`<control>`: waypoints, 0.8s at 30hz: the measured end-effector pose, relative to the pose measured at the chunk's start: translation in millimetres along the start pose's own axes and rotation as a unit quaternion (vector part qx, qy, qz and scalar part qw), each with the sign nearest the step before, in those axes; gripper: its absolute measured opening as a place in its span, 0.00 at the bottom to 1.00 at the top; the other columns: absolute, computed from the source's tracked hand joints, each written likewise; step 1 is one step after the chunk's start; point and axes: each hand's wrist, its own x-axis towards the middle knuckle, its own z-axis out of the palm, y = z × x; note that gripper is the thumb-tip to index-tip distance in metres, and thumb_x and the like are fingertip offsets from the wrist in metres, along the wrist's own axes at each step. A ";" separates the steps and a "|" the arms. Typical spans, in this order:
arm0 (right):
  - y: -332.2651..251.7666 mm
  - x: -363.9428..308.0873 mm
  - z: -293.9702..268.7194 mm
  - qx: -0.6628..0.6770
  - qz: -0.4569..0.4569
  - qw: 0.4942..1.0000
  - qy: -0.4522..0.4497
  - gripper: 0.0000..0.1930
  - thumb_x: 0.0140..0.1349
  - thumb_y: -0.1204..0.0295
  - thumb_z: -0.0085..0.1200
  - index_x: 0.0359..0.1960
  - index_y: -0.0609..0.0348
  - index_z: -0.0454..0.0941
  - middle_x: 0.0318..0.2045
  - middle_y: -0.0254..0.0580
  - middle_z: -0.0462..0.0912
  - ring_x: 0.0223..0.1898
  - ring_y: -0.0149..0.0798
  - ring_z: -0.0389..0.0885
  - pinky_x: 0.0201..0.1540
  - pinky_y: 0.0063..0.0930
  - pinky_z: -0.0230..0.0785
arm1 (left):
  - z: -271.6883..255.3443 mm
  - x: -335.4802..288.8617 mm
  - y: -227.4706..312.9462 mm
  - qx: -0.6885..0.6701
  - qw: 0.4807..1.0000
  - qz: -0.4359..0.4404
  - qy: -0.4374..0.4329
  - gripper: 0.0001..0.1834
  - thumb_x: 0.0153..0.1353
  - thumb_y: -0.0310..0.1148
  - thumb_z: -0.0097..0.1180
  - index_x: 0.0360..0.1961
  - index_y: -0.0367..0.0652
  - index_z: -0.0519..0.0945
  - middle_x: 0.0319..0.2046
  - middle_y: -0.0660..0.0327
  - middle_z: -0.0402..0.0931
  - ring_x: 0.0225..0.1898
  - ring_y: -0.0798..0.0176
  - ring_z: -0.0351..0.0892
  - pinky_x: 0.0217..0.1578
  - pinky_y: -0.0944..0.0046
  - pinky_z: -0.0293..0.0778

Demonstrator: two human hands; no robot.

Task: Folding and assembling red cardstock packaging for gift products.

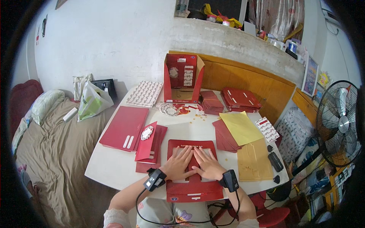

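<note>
A red cardboard piece (195,188) with cut-out windows and small white labels lies at the table's front edge, reaching over my lap. My left hand (177,165) rests flat on its middle, fingers stretched out. Beside it my right hand (208,166) also lies flat, its fingertips close to those of the left. Neither hand holds anything. To the left are a stack of large red folders (124,125) and a red card with a white rosette (146,133). On the right, a yellow sheet (240,125) partly covers fanned dark red cards (224,137).
A red display box (184,97) stands at the back, between patterned sheets (146,91) and red stacks (241,98). White trimmings (169,109) lie before it. A tan embossed sheet (255,167) and black pieces (275,162) occupy the right edge. A fan (340,123) stands beyond; a bed (57,152) is left.
</note>
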 end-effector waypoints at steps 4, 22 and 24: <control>-2.3 -0.4 -0.9 -0.028 -0.001 1.000 -0.001 0.39 0.67 0.51 0.40 0.68 0.70 0.48 0.70 0.57 0.48 0.72 0.53 0.43 0.70 0.54 0.34 | -15.1 -3.6 5.7 -0.015 0.999 0.031 -0.015 0.60 0.54 0.71 0.46 0.65 0.20 0.49 0.67 0.35 0.46 0.71 0.42 0.42 0.68 0.41 0.39; 0.0 -8.4 -12.0 0.045 -0.057 0.997 -0.017 0.38 0.64 0.55 0.49 0.70 0.58 0.48 0.71 0.49 0.48 0.71 0.55 0.45 0.69 0.56 0.37 | -11.9 0.3 -6.7 0.014 0.999 0.008 -0.042 0.56 0.57 0.70 0.42 0.66 0.25 0.51 0.68 0.39 0.48 0.71 0.45 0.44 0.67 0.39 0.40; 2.1 -8.6 -10.5 0.050 -0.056 0.997 -0.017 0.38 0.64 0.55 0.49 0.70 0.58 0.48 0.71 0.49 0.48 0.71 0.55 0.46 0.69 0.56 0.37 | -11.4 0.9 -6.4 0.003 0.999 0.004 -0.036 0.56 0.57 0.70 0.42 0.67 0.26 0.51 0.68 0.40 0.48 0.71 0.44 0.43 0.68 0.40 0.39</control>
